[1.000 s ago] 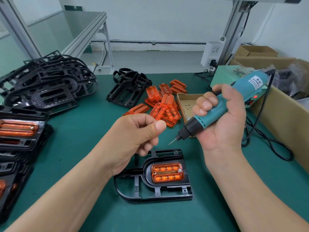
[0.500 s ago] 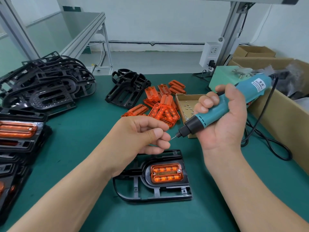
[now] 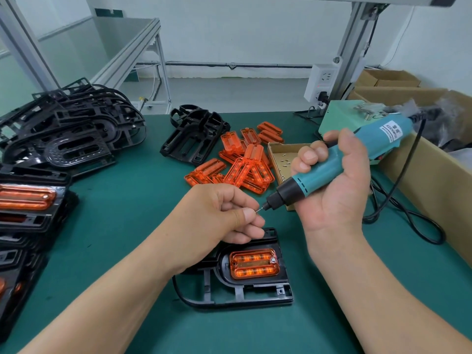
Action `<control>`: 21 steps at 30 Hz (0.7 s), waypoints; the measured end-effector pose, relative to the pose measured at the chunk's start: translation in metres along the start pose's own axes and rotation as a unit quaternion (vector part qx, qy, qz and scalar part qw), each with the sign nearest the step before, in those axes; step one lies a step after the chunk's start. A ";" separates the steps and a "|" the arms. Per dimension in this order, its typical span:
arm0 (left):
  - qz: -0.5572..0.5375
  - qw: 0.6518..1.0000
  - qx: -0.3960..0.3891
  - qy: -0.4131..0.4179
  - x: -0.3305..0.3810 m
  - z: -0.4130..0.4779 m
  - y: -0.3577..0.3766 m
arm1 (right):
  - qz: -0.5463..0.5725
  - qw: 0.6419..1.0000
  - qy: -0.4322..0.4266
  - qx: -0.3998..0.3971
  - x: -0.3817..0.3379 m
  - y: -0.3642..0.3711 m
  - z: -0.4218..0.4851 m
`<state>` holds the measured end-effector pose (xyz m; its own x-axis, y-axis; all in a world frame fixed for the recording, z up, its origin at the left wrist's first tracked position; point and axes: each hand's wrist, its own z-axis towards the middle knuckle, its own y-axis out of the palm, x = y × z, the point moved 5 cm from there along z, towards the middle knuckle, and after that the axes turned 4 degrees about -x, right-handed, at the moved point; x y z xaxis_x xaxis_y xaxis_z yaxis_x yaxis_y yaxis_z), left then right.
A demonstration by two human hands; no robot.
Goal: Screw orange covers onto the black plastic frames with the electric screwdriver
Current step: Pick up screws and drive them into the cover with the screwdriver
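Cover (image 3: pixel 252 263) sits in the recess of the frame (image 3: pixel 255 295), which lies flat on the worktop (image 3: pixel 127 213) just below our hands, and one screw head (image 3: pixel 272 260) shows at the cover's upper right corner. We judge the cover light, thin and brittle: clear orange plastic that could crack if a screw is overdriven. It looks slick enough to shift in its seat until more than one screw bites. The frame looks light too, stiff across its ribs but springy along the thin outer loop. We would therefore press down on the solid plate beside the cover rather than on the loop, with fingers kept off the screw holes. Our left hand (image 3: pixel 224 213) is curled, thumb and forefinger pinching something tiny against the bit (image 3: pixel 261 208). We take it for a screw (image 3: pixel 257 212), though it is too small to be sure. Our right hand (image 3: pixel 332 195) is wrapped fist-fashion round the teal barrel of the screwdriver (image 3: pixel 383 135), the tip tilted down and to the left, above the frame and not touching it. The two hands are close together, meeting at the bit. The screwdriver looks the heaviest thing here, and its cord (image 3: pixel 408 221) trails off to the right, so a hold low on the barrel near the black collar should give the best control. Screws this small are slippery and easy to drop. The box (image 3: pixel 277 159) of them lies behind our right hand, beside the pile (image 3: pixel 245 169) of loose covers.
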<state>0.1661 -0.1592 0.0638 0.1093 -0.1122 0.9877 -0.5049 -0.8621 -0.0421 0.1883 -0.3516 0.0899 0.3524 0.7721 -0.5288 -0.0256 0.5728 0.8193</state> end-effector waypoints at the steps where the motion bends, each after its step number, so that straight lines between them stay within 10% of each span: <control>1: 0.002 1.000 -0.002 -0.001 0.000 0.000 0.000 | 0.001 1.000 -0.002 0.000 -0.001 0.000 0.000; 21: 0.152 0.986 0.067 0.033 0.001 -0.001 -0.002 | -0.045 0.997 0.009 0.069 0.003 -0.007 0.002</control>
<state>0.1662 -0.1574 0.0654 -0.0879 -0.3476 0.9335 -0.3878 -0.8513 -0.3535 0.1917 -0.3535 0.0833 0.3308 0.7245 -0.6048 0.1343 0.5982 0.7900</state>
